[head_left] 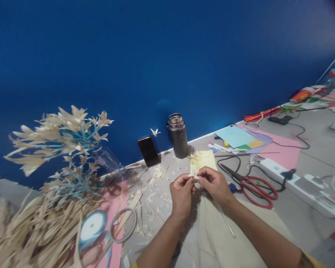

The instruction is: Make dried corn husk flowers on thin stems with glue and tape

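Note:
My left hand [182,191] and my right hand [215,184] meet over the table, thumbs and fingertips pinched together. Between them is a small pale petal-like piece [194,174], mostly hidden by the fingers. Just beyond lies a yellow paper [209,158] with pale scraps on it. Below my right wrist a thin pale rod [227,222] slants over a beige cloth-like sheet [240,238]. To the right rest scissors [261,191] with red handles, blades partly open. Pale flowers [58,136] on blue-green stems stand at the left in a clear container [107,158].
A dark open flask [179,137] and a phone [148,152] stand by the blue wall. Dry husks [30,230], ribbon [92,225] and a tape ring [123,225] lie at left. Coloured papers [234,137], cables and a power strip [298,186] occupy the right. Shavings litter the table.

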### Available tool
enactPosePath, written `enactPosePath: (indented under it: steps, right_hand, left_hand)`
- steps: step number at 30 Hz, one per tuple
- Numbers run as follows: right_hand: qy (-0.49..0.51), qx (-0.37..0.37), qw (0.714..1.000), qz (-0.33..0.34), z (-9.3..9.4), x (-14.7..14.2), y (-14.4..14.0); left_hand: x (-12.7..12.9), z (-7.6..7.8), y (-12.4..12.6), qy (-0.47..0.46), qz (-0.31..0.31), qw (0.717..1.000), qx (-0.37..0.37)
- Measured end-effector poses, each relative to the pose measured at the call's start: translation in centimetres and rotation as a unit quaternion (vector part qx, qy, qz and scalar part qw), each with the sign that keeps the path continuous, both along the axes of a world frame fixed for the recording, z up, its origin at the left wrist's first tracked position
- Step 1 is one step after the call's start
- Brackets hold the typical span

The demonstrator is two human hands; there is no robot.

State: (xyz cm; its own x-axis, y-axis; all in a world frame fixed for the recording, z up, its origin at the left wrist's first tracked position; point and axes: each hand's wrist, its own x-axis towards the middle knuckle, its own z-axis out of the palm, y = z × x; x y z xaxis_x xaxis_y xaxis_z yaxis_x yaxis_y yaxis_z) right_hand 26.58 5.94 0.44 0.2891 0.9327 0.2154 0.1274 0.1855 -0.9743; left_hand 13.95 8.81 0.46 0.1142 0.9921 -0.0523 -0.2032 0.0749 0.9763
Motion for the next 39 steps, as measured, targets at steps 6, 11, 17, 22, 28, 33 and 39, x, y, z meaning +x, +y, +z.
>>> enactPosePath:
  steps: [6, 11, 17, 22, 28, 33, 39]
  right_hand:
    - [-0.048, 0.015, 0.999, 0.000, -0.2, 0.2, 0.0]
    - [-0.211, 0.086, 0.972, -0.053, -1.1, 0.7, 0.3]
    - [-0.285, 0.145, 0.945, -0.075, -1.9, 1.2, 0.7]
    - [-0.327, 0.169, 0.927, -0.072, -2.4, 1.7, 0.7]
    - [-0.359, 0.182, 0.915, -0.042, -2.6, 2.1, 0.6]
    - [-0.403, 0.181, 0.896, -0.044, -2.3, 2.5, 0.4]
    - [-0.397, 0.173, 0.900, -0.046, -2.5, 2.8, 0.4]
  left_hand:
    - [-0.5, 0.0, 0.5, 0.026, 0.012, 0.998, 0.050]
    - [-1.2, 0.5, 0.8, 0.063, 0.035, 0.990, 0.125]
    - [-1.6, 1.6, 0.5, 0.080, 0.039, 0.981, 0.173]
    - [-3.8, 2.1, -0.8, 0.076, 0.027, 0.988, 0.129]
    - [-7.5, 0.4, -3.7, 0.045, 0.055, 0.996, 0.058]
    - [-9.0, -0.9, -5.3, 0.052, 0.089, 0.992, 0.066]
    - [-9.2, -1.1, -5.5, 0.044, 0.117, 0.988, 0.091]
